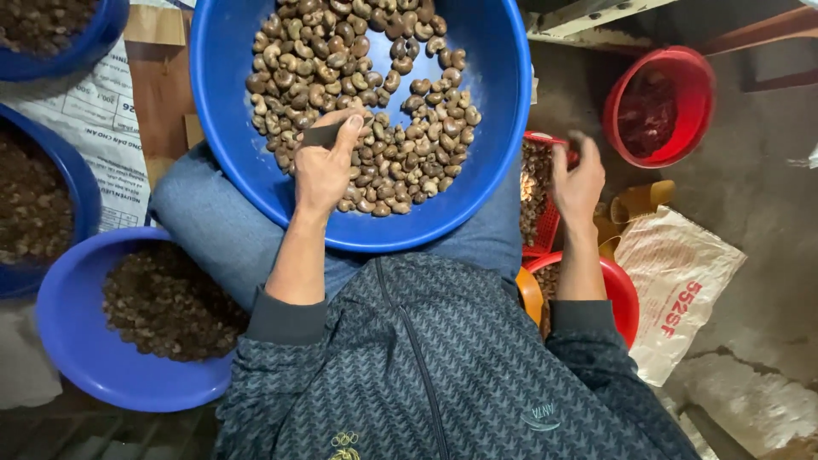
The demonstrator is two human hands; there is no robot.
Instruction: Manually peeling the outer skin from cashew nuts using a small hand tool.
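Head view: I see the left hand [326, 166] stretched forward into the big blue basin [503, 94] on the lap, fingers closed on a small dark tool [324, 135] over the heaped cashew nuts [358, 77]. My right hand [577, 181] hangs out to the side above a red mesh basket [547, 223] of nuts, fingers loosely curled; I cannot tell whether it holds anything. A smaller blue bowl [77, 349] at left holds dark shells, and a red bucket [682, 77] stands farther right.

Dark patterned zip jacket [443, 366], seemingly grey-cuffed
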